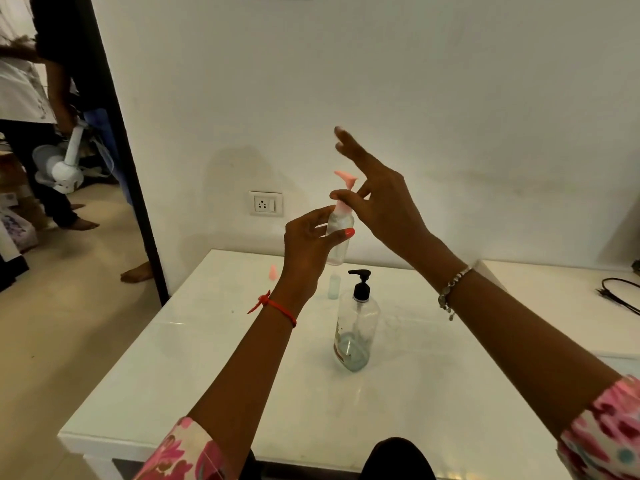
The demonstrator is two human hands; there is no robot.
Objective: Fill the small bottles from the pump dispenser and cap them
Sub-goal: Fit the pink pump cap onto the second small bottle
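Step in hand: capping. The left grip [304, 244] holds a small clear plastic bottle [343, 220] upright in the air above the far end of the glossy white counter [207, 375], with fingers and thumb wrapped round its body. The right grip [381, 202] pinches the collar of the pink nozzle cap [343, 178] on the bottle's neck between thumb and one finger, and its other fingers are splayed upward.

Judgement: the cap is being screwed on (whether it is fully seated cannot be told). The next move calls for a firm final twist, then setting the bottle down.

A second small clear bottle [334, 285] stands just behind the large clear pump dispenser with a black head [355, 327]. A loose pink cap [273, 271] lies well to the left of it.

Room: a white wall with a socket plate [266, 203], a black cable [620, 292] on the surface at right, and a doorway at left where another person stands with a white fan [62, 168].
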